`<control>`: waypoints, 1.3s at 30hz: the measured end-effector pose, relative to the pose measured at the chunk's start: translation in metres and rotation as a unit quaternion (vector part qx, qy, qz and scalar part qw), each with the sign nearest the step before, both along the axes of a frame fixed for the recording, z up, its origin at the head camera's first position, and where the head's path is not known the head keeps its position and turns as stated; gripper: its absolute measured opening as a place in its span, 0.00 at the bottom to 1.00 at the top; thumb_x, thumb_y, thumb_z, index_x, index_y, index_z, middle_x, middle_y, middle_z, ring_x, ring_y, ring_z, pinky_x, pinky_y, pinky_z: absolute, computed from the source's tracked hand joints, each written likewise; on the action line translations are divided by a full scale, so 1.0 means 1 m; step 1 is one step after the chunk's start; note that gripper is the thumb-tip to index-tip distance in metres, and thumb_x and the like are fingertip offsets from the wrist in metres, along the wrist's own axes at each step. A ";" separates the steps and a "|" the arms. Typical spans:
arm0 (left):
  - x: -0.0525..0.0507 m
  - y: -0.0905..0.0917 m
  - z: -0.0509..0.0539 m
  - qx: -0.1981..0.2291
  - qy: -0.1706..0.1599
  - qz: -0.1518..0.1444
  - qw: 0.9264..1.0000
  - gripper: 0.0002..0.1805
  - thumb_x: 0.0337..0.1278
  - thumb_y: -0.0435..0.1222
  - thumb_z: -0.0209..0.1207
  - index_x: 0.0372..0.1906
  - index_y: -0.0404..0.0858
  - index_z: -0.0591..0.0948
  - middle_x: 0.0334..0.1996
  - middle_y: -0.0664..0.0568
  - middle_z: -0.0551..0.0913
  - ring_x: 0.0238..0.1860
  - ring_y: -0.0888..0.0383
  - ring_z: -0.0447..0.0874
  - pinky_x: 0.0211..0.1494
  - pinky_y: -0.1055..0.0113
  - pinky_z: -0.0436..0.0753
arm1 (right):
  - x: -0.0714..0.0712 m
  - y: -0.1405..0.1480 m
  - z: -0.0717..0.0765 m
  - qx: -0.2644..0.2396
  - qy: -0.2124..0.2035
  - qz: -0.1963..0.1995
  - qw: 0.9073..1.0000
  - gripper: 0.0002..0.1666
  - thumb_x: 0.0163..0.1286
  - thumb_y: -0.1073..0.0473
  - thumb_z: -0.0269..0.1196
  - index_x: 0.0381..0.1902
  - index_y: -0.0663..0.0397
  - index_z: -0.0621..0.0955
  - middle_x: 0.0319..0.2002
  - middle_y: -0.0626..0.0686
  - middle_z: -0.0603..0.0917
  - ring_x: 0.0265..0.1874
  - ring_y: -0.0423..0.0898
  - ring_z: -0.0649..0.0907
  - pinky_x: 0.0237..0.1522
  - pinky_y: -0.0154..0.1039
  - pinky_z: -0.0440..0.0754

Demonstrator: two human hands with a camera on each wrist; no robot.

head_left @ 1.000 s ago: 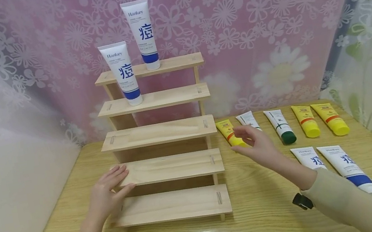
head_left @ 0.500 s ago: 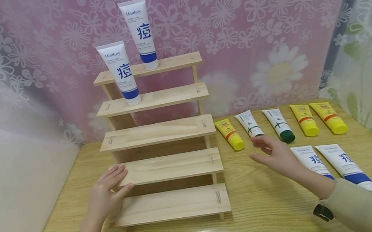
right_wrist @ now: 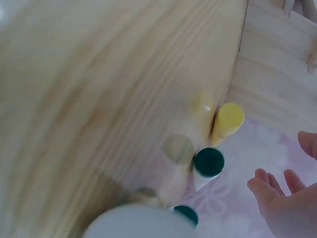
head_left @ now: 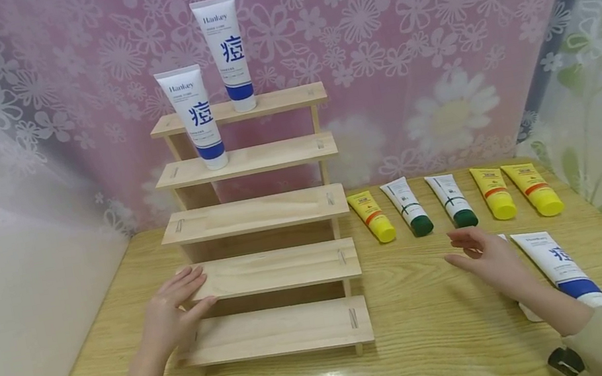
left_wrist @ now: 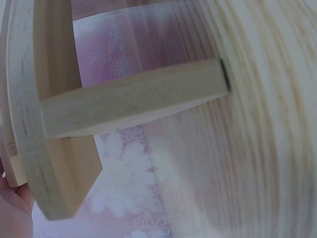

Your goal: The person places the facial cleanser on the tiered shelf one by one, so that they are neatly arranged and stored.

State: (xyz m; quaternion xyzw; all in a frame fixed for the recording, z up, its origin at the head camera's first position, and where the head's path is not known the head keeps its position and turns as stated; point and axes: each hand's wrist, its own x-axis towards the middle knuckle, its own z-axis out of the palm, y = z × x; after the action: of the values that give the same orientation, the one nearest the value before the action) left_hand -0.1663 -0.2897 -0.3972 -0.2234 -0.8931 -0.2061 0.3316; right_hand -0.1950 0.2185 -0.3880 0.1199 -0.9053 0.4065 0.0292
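Note:
A stepped wooden rack (head_left: 254,214) of several shelves stands on the table. My left hand (head_left: 168,312) rests on the left end of its second-lowest shelf, fingers on top and thumb spread. White tubes with blue bands stand upright, one on the top shelf (head_left: 225,53) and one on the shelf below (head_left: 193,119). Over the right part of the table my right hand (head_left: 492,265) hovers with loosely bent fingers, holding nothing. Beneath it a white tube is mostly hidden; another white tube with a blue band (head_left: 559,267) lies just right of it.
Along the back right lie three yellow tubes, one nearest the rack (head_left: 373,219), and two white tubes with green caps, the left one (head_left: 407,206) beside that yellow tube. A pink flowered curtain (head_left: 359,36) hangs behind; a pale wall (head_left: 18,265) borders the left.
My right hand has moved right and toward me, from the leftmost yellow tube to over the left lying white tube. The left hand stays on the shelf.

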 end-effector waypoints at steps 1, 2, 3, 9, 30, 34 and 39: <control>0.000 0.000 0.000 -0.001 0.001 0.000 1.000 0.26 0.23 0.34 0.71 0.40 0.30 0.82 0.45 0.43 0.79 0.50 0.44 0.74 0.55 0.56 0.70 | 0.000 0.003 0.000 0.004 -0.002 -0.003 1.000 0.29 0.61 0.55 0.60 0.53 0.70 0.68 0.49 0.68 0.73 0.48 0.60 0.74 0.49 0.50 0.73; 0.000 0.000 0.000 -0.001 0.001 0.000 1.000 0.26 0.23 0.34 0.71 0.40 0.30 0.82 0.45 0.43 0.79 0.50 0.44 0.74 0.55 0.56 0.70 | 0.001 0.005 0.000 0.006 -0.004 -0.006 1.000 0.29 0.61 0.56 0.60 0.53 0.70 0.68 0.49 0.68 0.73 0.48 0.60 0.74 0.48 0.50 0.73; -0.001 -0.001 0.000 -0.001 0.002 -0.001 1.000 0.26 0.23 0.34 0.71 0.40 0.30 0.82 0.45 0.43 0.79 0.50 0.44 0.74 0.54 0.56 0.70 | 0.002 0.008 0.000 0.008 -0.005 -0.008 1.000 0.28 0.61 0.56 0.60 0.53 0.70 0.68 0.49 0.68 0.73 0.48 0.60 0.74 0.48 0.50 0.73; -0.001 -0.001 0.000 0.001 0.009 -0.007 1.000 0.26 0.24 0.36 0.71 0.40 0.30 0.82 0.45 0.43 0.79 0.49 0.44 0.74 0.54 0.56 0.70 | 0.008 0.021 -0.002 0.030 -0.006 -0.028 0.999 0.30 0.61 0.53 0.60 0.54 0.69 0.68 0.49 0.68 0.73 0.48 0.60 0.74 0.46 0.47 0.75; -0.002 -0.001 -0.001 0.005 0.012 -0.008 1.000 0.27 0.21 0.33 0.72 0.39 0.30 0.82 0.44 0.42 0.79 0.49 0.44 0.75 0.57 0.62 0.69 | 0.023 0.061 -0.015 0.068 -0.040 -0.065 0.995 0.31 0.61 0.51 0.59 0.51 0.73 0.69 0.47 0.70 0.74 0.46 0.61 0.74 0.38 0.34 0.80; -0.002 0.000 -0.001 0.008 0.016 -0.015 1.000 0.26 0.21 0.33 0.72 0.39 0.29 0.82 0.44 0.42 0.79 0.48 0.43 0.75 0.58 0.64 0.68 | 0.026 0.067 -0.015 0.081 -0.047 -0.069 0.993 0.31 0.61 0.50 0.58 0.51 0.73 0.69 0.46 0.70 0.74 0.45 0.62 0.75 0.37 0.35 0.80; -0.001 0.000 0.000 0.007 0.014 -0.017 1.000 0.26 0.24 0.35 0.71 0.39 0.30 0.82 0.44 0.42 0.79 0.48 0.43 0.75 0.59 0.65 0.67 | 0.028 0.072 -0.018 0.093 -0.055 -0.082 0.991 0.33 0.61 0.48 0.58 0.51 0.73 0.69 0.46 0.71 0.74 0.45 0.63 0.74 0.40 0.49 0.78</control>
State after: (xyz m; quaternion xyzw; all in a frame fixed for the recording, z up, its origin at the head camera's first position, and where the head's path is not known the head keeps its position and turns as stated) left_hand -0.1675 -0.2901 -0.3972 -0.2388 -0.8829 -0.2150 0.3425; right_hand -0.1675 0.2907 -0.4055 0.0252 -0.9462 0.3226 0.0007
